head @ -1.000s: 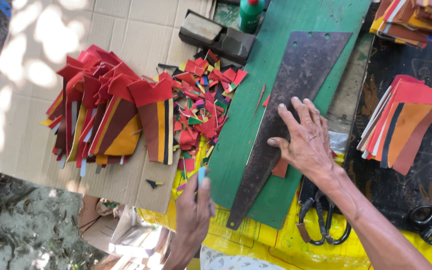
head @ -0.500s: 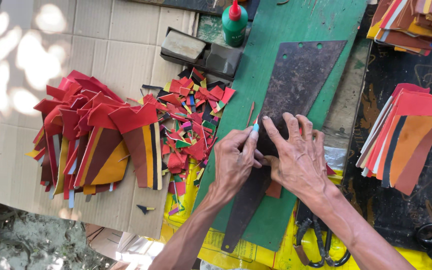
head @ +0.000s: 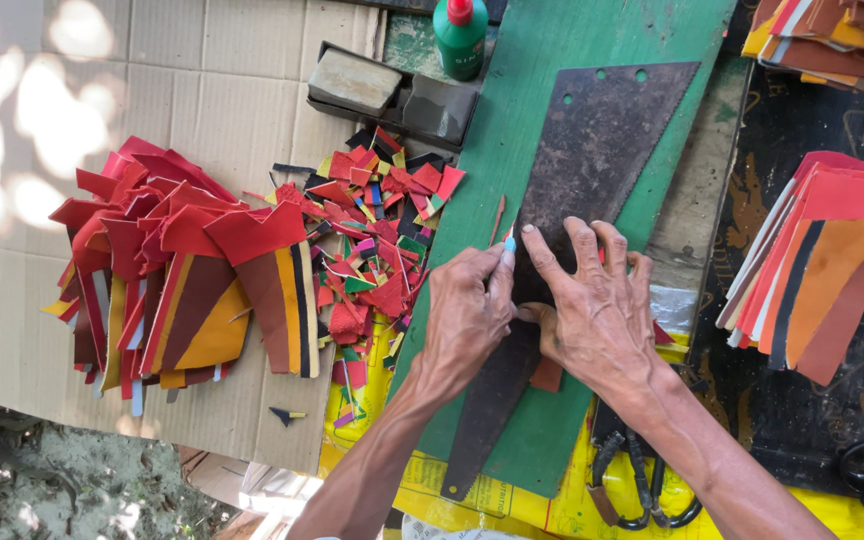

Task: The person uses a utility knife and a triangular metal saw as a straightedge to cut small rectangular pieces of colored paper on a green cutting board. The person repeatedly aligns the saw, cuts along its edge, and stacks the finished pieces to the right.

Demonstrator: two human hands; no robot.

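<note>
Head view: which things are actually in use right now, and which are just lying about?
In use:
left hand holding a small blue-tipped cutter
right hand pressing on the rusty saw blade
reddish piece under the blade
green board

Lying about:
scrap heap
cut stack on cardboard
right-side stack
green bottle
scissors

Bottle: green plastic squeeze bottle with a red cap [head: 461,35], upright at the top edge, just above the green board.
Bottle label: a pale printed patch on its front, too small to make out.
Printed sheet: yellow plastic sheet with dark and red print [head: 512,505], flat under the board's near end, reaching the bottom edge.
Screens, signs: none.
</note>
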